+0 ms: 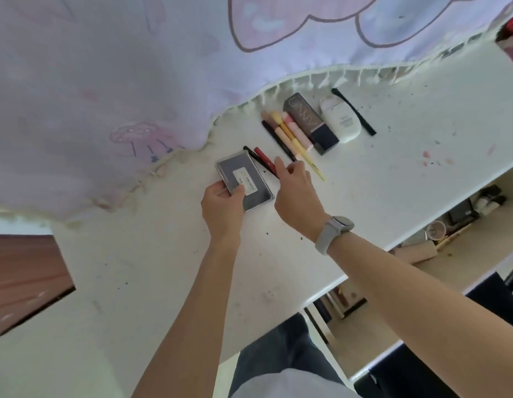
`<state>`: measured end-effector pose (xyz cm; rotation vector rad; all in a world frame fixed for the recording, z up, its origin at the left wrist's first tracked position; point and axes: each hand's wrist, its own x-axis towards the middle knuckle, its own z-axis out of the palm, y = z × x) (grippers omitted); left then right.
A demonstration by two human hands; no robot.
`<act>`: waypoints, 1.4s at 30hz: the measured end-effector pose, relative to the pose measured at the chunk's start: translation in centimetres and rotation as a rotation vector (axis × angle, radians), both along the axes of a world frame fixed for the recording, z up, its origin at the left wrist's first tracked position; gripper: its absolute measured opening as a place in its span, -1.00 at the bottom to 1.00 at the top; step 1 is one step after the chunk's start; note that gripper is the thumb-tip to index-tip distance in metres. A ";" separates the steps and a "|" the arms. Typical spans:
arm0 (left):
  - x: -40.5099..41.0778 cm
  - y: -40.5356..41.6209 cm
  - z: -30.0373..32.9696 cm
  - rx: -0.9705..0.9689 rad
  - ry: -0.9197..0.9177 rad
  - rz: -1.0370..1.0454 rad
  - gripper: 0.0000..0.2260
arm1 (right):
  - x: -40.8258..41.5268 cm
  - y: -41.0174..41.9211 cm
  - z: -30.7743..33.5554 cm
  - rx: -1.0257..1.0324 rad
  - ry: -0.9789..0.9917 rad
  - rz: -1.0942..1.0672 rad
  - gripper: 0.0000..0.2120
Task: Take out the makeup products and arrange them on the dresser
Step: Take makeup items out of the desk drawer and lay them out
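Observation:
A dark rectangular palette [244, 179] with a white label lies on the white dresser top [393, 168]. My left hand [222, 209] grips its near left corner, thumb on the label. My right hand [297, 193], with a grey watch on the wrist, touches the palette's right edge and rests over a red pencil [262, 157] and a black pencil [251, 154] beside it. Further back lie several pink and yellow brushes [292, 133], a thin black pencil [277, 139], a brown foundation bottle [310, 122], a white tube [340, 120] and a black wand [353, 110].
A pale purple cartoon-print curtain [120, 81] with a frilled hem hangs over the back and left of the dresser. An open drawer [456, 225] at the right holds more items. A brown wooden surface [22, 274] sits at the left. The dresser top is speckled with small marks.

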<state>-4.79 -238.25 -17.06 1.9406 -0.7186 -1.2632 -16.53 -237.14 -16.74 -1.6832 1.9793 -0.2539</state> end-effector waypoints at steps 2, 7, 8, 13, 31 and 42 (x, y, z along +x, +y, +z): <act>-0.3 -1.0 0.2 -0.048 -0.099 -0.073 -0.76 | 0.6 -1.3 0.1 -0.024 0.032 -0.011 -0.53; -1.0 -2.5 0.8 -0.149 -0.263 -0.252 -0.67 | 0.6 -3.2 0.5 -0.083 0.076 -0.033 -0.67; -1.2 -2.5 0.8 -0.141 -0.289 -0.283 -0.66 | 0.3 -3.4 0.6 -0.092 0.083 -0.038 -0.67; -1.5 -2.1 0.7 -0.067 -0.430 -0.396 -0.61 | -0.3 -3.7 -0.2 -0.116 0.232 0.045 -0.72; -2.6 0.2 1.9 -0.134 -0.359 -0.483 -0.54 | -4.9 1.4 1.1 -0.316 -0.060 0.140 -0.70; -8.7 16.0 1.8 -0.362 -0.195 -1.047 -0.79 | -13.7 19.2 -1.2 -0.005 -0.169 -0.169 -0.83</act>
